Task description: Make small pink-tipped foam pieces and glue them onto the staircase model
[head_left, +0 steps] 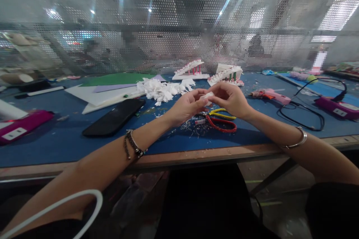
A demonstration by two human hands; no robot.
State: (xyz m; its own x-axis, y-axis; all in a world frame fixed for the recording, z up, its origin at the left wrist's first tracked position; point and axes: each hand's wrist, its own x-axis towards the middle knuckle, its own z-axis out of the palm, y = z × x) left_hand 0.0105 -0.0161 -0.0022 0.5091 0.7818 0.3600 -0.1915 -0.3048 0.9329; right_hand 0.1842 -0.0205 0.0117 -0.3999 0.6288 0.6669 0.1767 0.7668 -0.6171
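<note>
Between the fingertips of both hands is a small white piece (206, 96) that looks like paper or tissue. My left hand (187, 105) pinches it from the left, and my right hand (230, 99) grips it from the other side. Beneath the hands lie scissors (223, 124) with one red and one yellow handle loop; their blades are partly hidden. A short pinkish tube (200, 122) rests beside them among tiny white scraps. Just behind my left hand a heap of torn white pieces (161, 89) is spread out.
A black phone (113, 117) lies left, before green (117, 79) and white sheets (86, 93). Two white models (193, 70) with sloping tops stand at the back. To the right are a pink glue gun (272, 96), its black cable and a purple power strip (336, 107). Perforated metal screening rises behind.
</note>
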